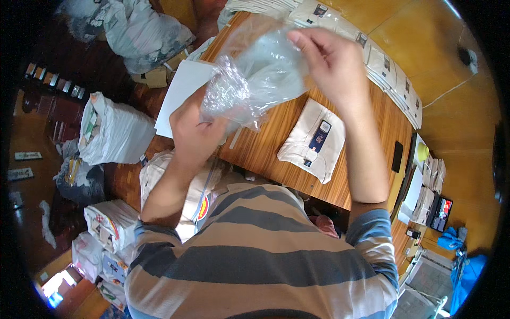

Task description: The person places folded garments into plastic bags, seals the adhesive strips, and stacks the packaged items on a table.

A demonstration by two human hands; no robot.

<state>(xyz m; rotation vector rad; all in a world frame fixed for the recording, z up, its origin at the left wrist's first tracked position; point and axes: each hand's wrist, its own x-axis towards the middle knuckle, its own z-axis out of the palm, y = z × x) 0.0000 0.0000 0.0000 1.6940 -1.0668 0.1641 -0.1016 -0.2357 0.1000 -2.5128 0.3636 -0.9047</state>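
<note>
While the left hand (194,133) clenches the crinkly clear plastic bag's (255,80) bottom and the right hand (326,58) pinches its mouth, above the wooden table (265,143), that thin film could easily tear if tugged.

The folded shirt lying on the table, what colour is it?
Cream, with a dark blue tag, on the folded shirt; the head view shows it.

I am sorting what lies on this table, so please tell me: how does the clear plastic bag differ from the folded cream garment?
The clear plastic bag is transparent and crumpled; the folded cream garment is opaque and neatly folded. The bag is held up in the air by the left hand and right hand; the garment lies flat on the wooden table, untouched. The garment carries a dark tag; the bag looks empty.
</note>
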